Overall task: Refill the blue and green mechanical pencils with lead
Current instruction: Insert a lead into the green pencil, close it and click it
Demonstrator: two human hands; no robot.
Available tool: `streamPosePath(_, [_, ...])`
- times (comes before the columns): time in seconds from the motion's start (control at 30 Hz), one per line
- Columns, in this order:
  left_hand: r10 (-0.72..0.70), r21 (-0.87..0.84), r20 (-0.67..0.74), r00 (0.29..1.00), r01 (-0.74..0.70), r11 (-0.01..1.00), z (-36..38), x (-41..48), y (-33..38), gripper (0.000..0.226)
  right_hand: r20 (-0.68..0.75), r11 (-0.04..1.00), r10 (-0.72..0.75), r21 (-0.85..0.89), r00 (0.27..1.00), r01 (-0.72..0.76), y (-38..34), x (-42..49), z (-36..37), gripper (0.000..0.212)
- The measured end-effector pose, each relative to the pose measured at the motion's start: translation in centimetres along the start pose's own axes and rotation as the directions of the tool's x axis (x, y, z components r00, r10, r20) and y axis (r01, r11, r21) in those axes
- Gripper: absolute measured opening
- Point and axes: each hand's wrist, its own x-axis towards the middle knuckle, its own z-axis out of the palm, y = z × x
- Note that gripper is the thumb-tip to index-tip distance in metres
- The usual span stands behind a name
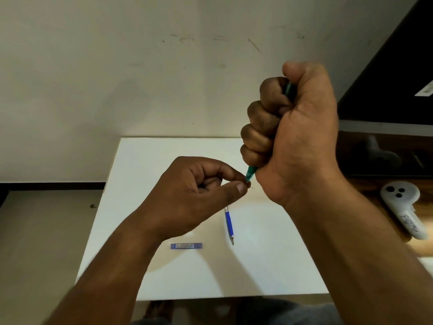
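Observation:
My right hand (293, 137) is a fist wrapped around the green mechanical pencil (251, 172), held upright with its tip pointing down; the thumb rests over its top end. My left hand (194, 195) pinches a thin lead (252, 188) between thumb and forefinger right at the pencil's tip. The blue mechanical pencil (229, 225) lies on the white table (145, 165) below my hands, tip toward me. A small blue lead case (186, 245) lies flat to its left.
A white handheld controller (403, 207) lies on a wooden surface to the right of the table. A dark cabinet stands behind it. A pale wall is at the back and the floor shows to the left.

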Motion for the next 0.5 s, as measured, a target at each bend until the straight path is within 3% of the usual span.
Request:
streamPosePath(0.07, [-0.003, 0.011, -0.019, 1.0, 0.003, 1.0, 0.12, 0.09, -0.01, 0.004, -0.004, 1.0, -0.002, 0.006, 1.0, 0.002, 0.03, -0.02, 0.07, 0.057])
streamPosePath(0.2, [0.022, 0.067, -0.036, 0.999, -0.019, 0.998, 0.13, 0.19, -0.45, 0.019, -0.001, 1.0, 0.009, 0.01, 1.0, -0.009, 0.09, -0.03, 0.12, 0.057])
streamPosePath(0.5, [0.029, 0.1, -0.011, 1.0, -0.028, 0.995, 0.02, 0.15, -0.91, 0.016, 0.001, 1.0, -0.002, 0.025, 1.0, 0.001, 0.05, -0.02, 0.11, 0.057])
